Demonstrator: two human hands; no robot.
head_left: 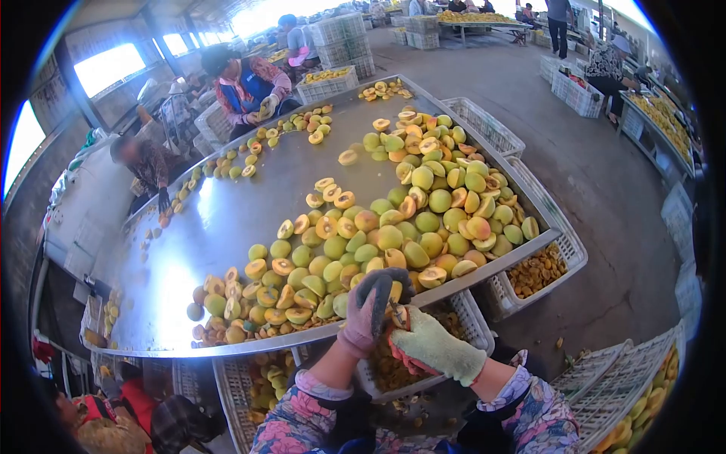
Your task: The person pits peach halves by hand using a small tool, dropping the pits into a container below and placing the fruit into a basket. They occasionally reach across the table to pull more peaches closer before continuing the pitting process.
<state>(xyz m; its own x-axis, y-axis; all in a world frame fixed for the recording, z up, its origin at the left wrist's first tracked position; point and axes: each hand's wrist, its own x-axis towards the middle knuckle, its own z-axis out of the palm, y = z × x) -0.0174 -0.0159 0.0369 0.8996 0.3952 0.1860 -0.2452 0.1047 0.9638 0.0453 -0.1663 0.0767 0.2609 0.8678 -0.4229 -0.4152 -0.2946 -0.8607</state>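
Gloved hands meet at the near rim of a metal sorting table (261, 208), lower center of the frame. The left hand (369, 310), in a pink-and-gray glove, and the right hand (439, 346), in a pale green glove with a red palm, have their fingers curled in on a small fruit piece (398, 315), mostly hidden between them. Whether a tool is also gripped cannot be told.

Beyond the hands, halved stone fruit (389, 236), green and yellow, lies heaped from the lower left to the right corner of the table, close against its raised edge. Bare metal opens through the middle and left of the tabletop; at right, a strip of concrete floor (605, 219) runs clear of the table.

Below the hands, a plastic crate (475, 327) sits beneath the edge, its rim near the right wrist. Another crate (576, 261), right of center, holds brownish pieces; a slatted crate of fruit (605, 378) crowds the lower right. At upper left, a worker in a blue vest (248, 85) stands at the far edge.
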